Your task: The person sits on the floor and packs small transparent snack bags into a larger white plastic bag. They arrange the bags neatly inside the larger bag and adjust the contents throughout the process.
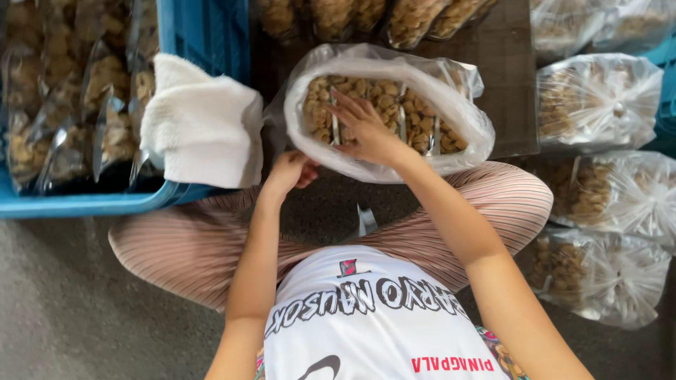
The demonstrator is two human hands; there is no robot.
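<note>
Hands steady an open bag of snack packets

Right hand [366,130], fingers spread flat, presses the packets [380,112] down inside the clear bag [451,151] at twelve o'clock; left hand [290,172] pinches its near rim, keeping the mouth open beside the towel-draped blue crate [84,204].

Blue crate [84,204], white towel [204,127], striped trousers [507,204]

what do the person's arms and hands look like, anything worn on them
Both arms are bare along all that shows: no sleeves reach them, and no gloves, watch, bracelets or rings can be seen. The left hand and the right hand are uncovered, with short nails. The arms are slim. The person wears a white top with dark lettering and pink finely striped trousers.
</note>
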